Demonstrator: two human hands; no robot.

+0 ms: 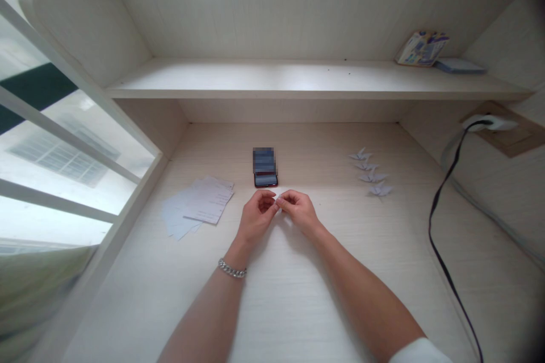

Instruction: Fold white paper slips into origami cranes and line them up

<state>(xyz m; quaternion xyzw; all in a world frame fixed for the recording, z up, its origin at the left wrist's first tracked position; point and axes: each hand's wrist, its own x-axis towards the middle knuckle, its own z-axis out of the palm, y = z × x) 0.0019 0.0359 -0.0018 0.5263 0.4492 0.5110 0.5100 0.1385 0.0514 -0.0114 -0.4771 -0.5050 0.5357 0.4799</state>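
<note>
My left hand (pixel 256 216) and my right hand (pixel 299 211) meet at the middle of the pale wooden desk (pixel 272 295), fingertips pinched together on a small folded piece of white paper (pixel 279 202), mostly hidden by the fingers. A metal bracelet (pixel 232 269) circles my left wrist. Just beyond the hands lies a phone (pixel 265 167), screen up. A loose stack of paper sheets (pixel 200 204) rests to the left of my left hand. Several folded paper cranes (pixel 371 173) sit in a row to the right.
A black cable (pixel 443 238) runs from a wall plug (pixel 489 122) down the desk's right side. The shelf (pixel 298 82) above holds a colourful packet (pixel 421 48) and a flat blue item (pixel 460 66). A window frame (pixel 76 142) borders the left.
</note>
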